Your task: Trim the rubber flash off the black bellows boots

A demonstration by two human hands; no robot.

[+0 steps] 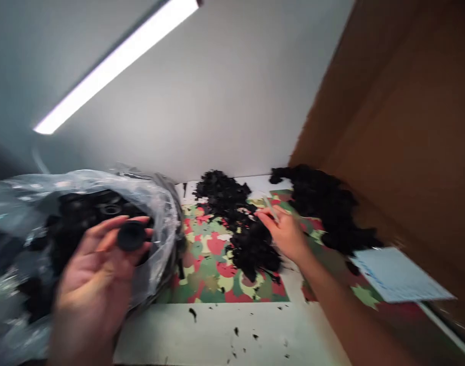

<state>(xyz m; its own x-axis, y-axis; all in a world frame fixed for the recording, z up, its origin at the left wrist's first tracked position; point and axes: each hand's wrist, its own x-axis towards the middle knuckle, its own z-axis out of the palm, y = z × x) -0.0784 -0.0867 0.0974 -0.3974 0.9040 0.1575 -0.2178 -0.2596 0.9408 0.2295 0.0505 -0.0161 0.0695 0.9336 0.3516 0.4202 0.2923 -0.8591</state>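
Note:
My left hand [97, 277] is raised at the lower left, its fingertips pinching a small round black rubber part [131, 235]. Behind it lies a clear plastic bag [156, 203] stuffed with more black parts. My right hand [288, 235] reaches out over the middle of the bench, fingers closed on a thin pale tool [269, 206]. It rests beside a heap of black scraps [240, 223] lying on a red, green and cream camouflage-pattern mat [213, 264].
A second heap of black scraps [327, 208] sits at the back right, against a brown cardboard wall [400, 127]. A pale blue sheet of paper [398, 274] lies at the right. Black crumbs dot the white bench [225, 330]. A strip light [118, 61] glows overhead.

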